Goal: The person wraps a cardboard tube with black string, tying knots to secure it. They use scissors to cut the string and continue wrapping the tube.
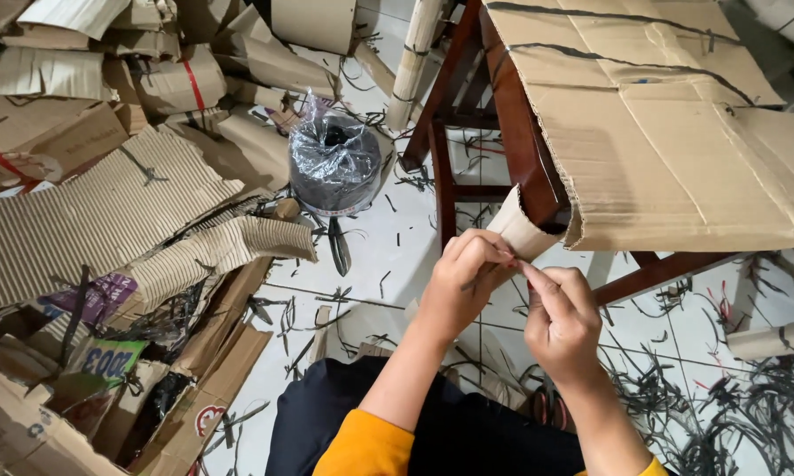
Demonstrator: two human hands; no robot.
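My left hand (466, 282) and my right hand (563, 319) meet in the middle of the head view, just below the corner of a wooden table (522, 145). Both pinch a rolled tube of brown cardboard (519, 231) that leans against the table corner. A thin dark strip (469, 284) runs between my left fingers. The fingers of both hands are closed on the roll. A flattened cardboard sheet (679, 123) covers the tabletop.
A spool of black strapping wrapped in clear plastic (333, 159) stands on the white tiled floor (388, 256). Piles of corrugated cardboard (106, 211) fill the left side. Black strap offcuts (723, 405) litter the floor at right. Another cardboard roll (771, 339) lies at the right edge.
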